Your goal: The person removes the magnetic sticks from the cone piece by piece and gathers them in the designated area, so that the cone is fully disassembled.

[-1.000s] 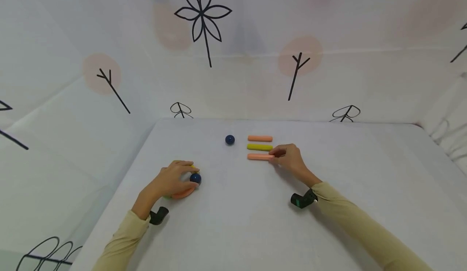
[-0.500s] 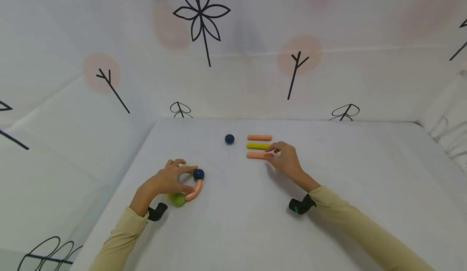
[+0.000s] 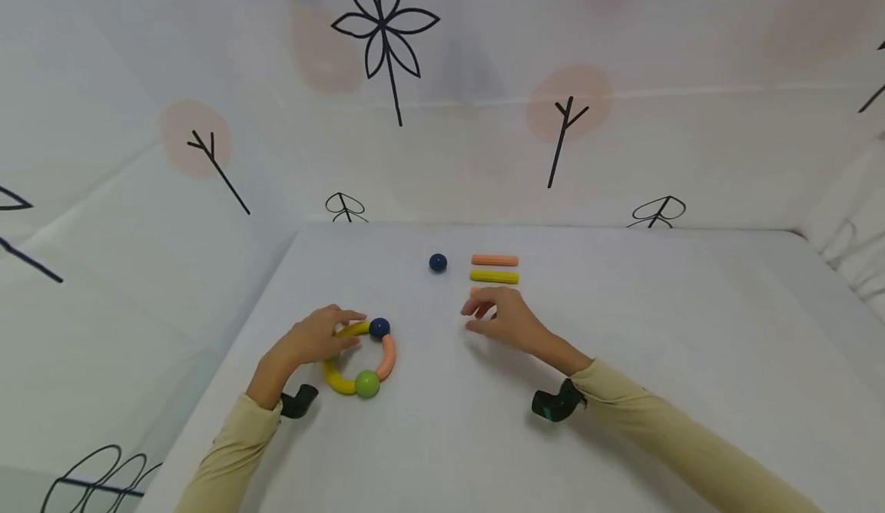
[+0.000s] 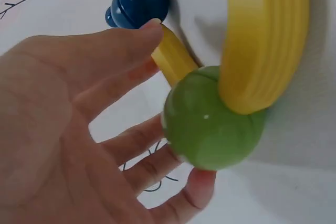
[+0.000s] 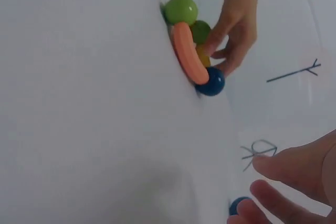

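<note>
On the white table lies a ring of balls and curved rods. Its visible parts are a dark blue ball (image 3: 379, 328), an orange curved rod (image 3: 389, 357), a light green ball (image 3: 367, 384) and a yellow curved rod (image 3: 336, 379). My left hand (image 3: 314, 335) pinches the upper yellow curved rod (image 3: 356, 329) between thumb and index finger, beside the blue ball. Its other fingers spread by a second green ball (image 4: 210, 124), mostly hidden in the head view. To the right, my right hand (image 3: 508, 319) holds nothing, its fingers loosely bent and thumb apart.
Farther back sit a loose dark blue ball (image 3: 438, 263), a straight orange rod (image 3: 495, 260) and a straight yellow rod (image 3: 494, 276). Another orange rod (image 3: 475, 291) is mostly hidden behind my right hand. A patterned white cloth wall stands behind the table.
The ring has shifted right and turned out from under my left hand, showing more of its parts. My right hand has left the nearest orange rod and moved left and nearer.
</note>
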`<state>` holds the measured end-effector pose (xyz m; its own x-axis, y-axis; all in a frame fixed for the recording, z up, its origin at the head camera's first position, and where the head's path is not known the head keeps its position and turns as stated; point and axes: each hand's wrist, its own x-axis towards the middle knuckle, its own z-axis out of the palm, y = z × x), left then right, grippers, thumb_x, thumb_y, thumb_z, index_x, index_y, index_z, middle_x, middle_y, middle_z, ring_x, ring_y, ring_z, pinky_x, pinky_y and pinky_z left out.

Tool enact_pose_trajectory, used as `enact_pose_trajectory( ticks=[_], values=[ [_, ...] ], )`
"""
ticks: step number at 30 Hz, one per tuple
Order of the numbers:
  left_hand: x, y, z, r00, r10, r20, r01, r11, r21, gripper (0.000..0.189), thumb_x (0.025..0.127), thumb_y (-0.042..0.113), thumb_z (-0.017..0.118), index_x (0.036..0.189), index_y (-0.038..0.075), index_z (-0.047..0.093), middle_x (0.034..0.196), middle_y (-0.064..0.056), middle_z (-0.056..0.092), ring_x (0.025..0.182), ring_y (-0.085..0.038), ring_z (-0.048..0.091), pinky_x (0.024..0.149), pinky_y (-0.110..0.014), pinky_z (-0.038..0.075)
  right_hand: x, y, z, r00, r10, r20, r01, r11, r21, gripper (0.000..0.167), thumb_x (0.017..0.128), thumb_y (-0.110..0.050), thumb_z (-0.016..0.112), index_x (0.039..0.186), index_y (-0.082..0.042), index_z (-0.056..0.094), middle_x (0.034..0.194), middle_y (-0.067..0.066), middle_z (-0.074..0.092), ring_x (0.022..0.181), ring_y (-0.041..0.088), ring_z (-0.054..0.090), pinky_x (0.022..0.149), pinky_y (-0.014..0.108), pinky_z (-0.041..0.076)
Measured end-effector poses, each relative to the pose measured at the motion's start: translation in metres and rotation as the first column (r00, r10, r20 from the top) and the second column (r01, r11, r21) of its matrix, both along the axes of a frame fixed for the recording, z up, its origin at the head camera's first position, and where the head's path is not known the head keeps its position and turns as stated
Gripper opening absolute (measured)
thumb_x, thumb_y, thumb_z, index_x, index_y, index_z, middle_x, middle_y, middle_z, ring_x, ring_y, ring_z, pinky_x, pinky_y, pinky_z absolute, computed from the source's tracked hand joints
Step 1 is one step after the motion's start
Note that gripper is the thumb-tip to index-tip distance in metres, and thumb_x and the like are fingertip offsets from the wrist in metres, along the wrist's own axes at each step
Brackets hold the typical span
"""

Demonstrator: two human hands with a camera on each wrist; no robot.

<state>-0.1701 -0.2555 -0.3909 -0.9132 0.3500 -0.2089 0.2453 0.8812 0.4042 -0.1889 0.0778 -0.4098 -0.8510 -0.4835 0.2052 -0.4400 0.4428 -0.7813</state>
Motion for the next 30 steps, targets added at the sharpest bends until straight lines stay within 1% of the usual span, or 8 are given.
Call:
enact_pose_trajectory(
  ticks=[3, 6, 11, 14, 16, 19, 23, 30],
  values=[
    [-0.002, -0.002, -0.005, 0.998, -0.041, -0.039, 0.044, 0.996, 0.082, 0.039, 0.089, 0.016, 0.066, 0.126, 0.007, 0.059, 0.109, -0.011, 0.058, 0.093, -0.025, 0.054, 0.075, -0.037, 0.048, 0.0, -0.013, -0.002, 0.995, 0.085, 0.048, -0.084, 0.996, -0.025, 0.017, 0.081, -0.005, 0.072, 0.097, 0.0, 0.068, 0.095, 0.012, 0.066, 0.082, 0.019, 0.061, 0.069, 0.027, 0.051],
    [-0.005, -0.001, -0.011, 0.992, -0.1, -0.071, 0.11, 0.981, 0.157, 0.04, 0.089, 0.013, 0.066, 0.128, 0.006, 0.057, 0.113, -0.011, 0.058, 0.099, -0.028, 0.053, 0.083, -0.043, 0.048, -0.002, -0.027, -0.006, 0.983, 0.141, 0.117, -0.137, 0.99, -0.046, 0.019, 0.081, -0.005, 0.072, 0.099, 0.0, 0.067, 0.095, 0.012, 0.066, 0.081, 0.018, 0.06, 0.066, 0.027, 0.051],
    [-0.011, 0.002, -0.015, 0.988, -0.137, -0.071, 0.148, 0.971, 0.188, 0.04, 0.09, 0.008, 0.064, 0.129, 0.009, 0.058, 0.112, -0.007, 0.06, 0.096, -0.024, 0.052, 0.082, -0.041, 0.047, -0.006, -0.059, -0.013, 0.939, 0.157, 0.307, -0.147, 0.988, -0.056, 0.026, 0.082, -0.01, 0.073, 0.105, -0.001, 0.065, 0.092, 0.007, 0.063, 0.072, 0.017, 0.06, 0.058, 0.028, 0.053],
    [-0.015, 0.001, -0.016, 0.987, -0.142, -0.079, 0.155, 0.97, 0.186, 0.035, 0.091, 0.006, 0.062, 0.125, 0.008, 0.061, 0.105, -0.005, 0.062, 0.09, -0.021, 0.054, 0.077, -0.036, 0.048, -0.005, -0.079, -0.015, 0.918, 0.148, 0.367, -0.142, 0.989, -0.046, 0.033, 0.081, -0.015, 0.075, 0.108, -0.002, 0.063, 0.089, 0.004, 0.061, 0.065, 0.017, 0.06, 0.055, 0.028, 0.052],
    [-0.017, -0.001, -0.016, 0.987, -0.143, -0.07, 0.154, 0.97, 0.189, 0.032, 0.091, 0.005, 0.061, 0.123, 0.008, 0.062, 0.101, -0.005, 0.063, 0.087, -0.02, 0.054, 0.075, -0.033, 0.048, -0.005, -0.092, -0.017, 0.92, 0.143, 0.365, -0.14, 0.99, -0.036, 0.036, 0.08, -0.017, 0.076, 0.109, -0.001, 0.062, 0.087, 0.003, 0.061, 0.062, 0.017, 0.06, 0.052, 0.027, 0.051],
    [-0.019, -0.007, -0.016, 0.989, -0.146, -0.036, 0.15, 0.969, 0.198, 0.033, 0.092, 0.005, 0.06, 0.124, 0.009, 0.061, 0.099, -0.005, 0.062, 0.085, -0.02, 0.054, 0.073, -0.032, 0.047, -0.003, -0.107, -0.02, 0.944, 0.121, 0.307, -0.124, 0.992, -0.009, 0.036, 0.078, -0.019, 0.078, 0.106, -0.002, 0.063, 0.085, 0.003, 0.062, 0.066, 0.014, 0.057, 0.052, 0.024, 0.048],
    [-0.017, -0.014, -0.013, 0.987, -0.159, -0.001, 0.156, 0.968, 0.198, 0.04, 0.089, 0.004, 0.062, 0.128, 0.011, 0.057, 0.102, -0.007, 0.06, 0.086, -0.02, 0.054, 0.071, -0.032, 0.047, -0.004, -0.122, -0.024, 0.975, 0.081, 0.207, -0.087, 0.996, 0.02, 0.026, 0.077, -0.017, 0.077, 0.097, -0.003, 0.067, 0.082, 0.002, 0.061, 0.072, 0.012, 0.053, 0.054, 0.021, 0.044],
    [-0.019, -0.015, -0.017, 0.982, -0.189, -0.014, 0.186, 0.954, 0.234, 0.044, 0.086, 0.011, 0.07, 0.128, 0.008, 0.059, 0.106, -0.004, 0.059, 0.083, -0.018, 0.051, 0.065, -0.027, 0.044, -0.014, -0.137, -0.025, 0.992, 0.081, 0.102, -0.085, 0.996, 0.041, 0.013, 0.079, -0.011, 0.075, 0.087, -0.002, 0.07, 0.075, 0.001, 0.064, 0.067, 0.008, 0.056, 0.06, 0.019, 0.046]
  ],
)
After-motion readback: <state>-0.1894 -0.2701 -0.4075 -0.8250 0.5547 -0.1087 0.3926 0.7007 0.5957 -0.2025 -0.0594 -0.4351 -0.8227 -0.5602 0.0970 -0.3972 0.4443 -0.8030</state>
